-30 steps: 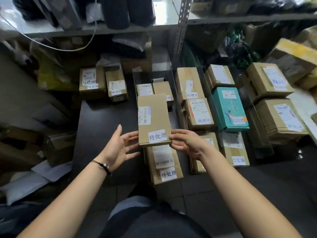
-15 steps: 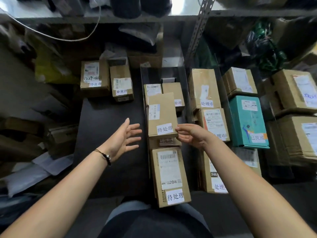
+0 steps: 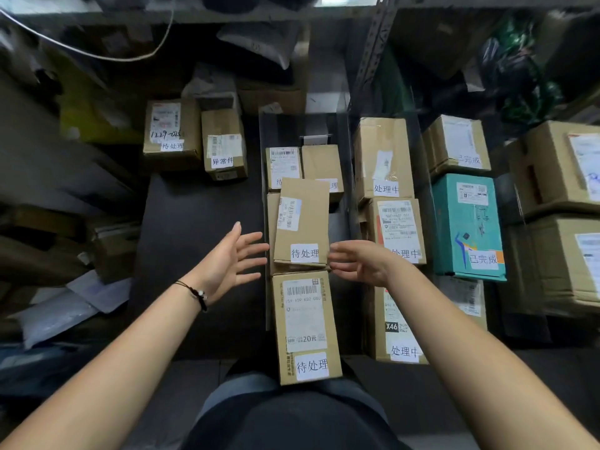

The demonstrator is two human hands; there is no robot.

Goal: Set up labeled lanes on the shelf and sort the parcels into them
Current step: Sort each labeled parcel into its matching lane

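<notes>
Left hand (image 3: 232,259) and right hand (image 3: 358,264) are both hovering with fingers spread, gripping nothing, either side of the flat brown cardboard parcel (image 3: 303,222) that's sitting on another brown box (image 3: 271,222) in the middle lane (image 3: 337,228).

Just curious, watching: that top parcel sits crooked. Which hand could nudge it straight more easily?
Probably the right hand: its fingertips meet the near corner of the tilted parcel; the left hand hovers beside it.

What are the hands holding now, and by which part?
Nothing. The left hand and right hand are open beside the cardboard parcel; right fingers near its corner.
</notes>
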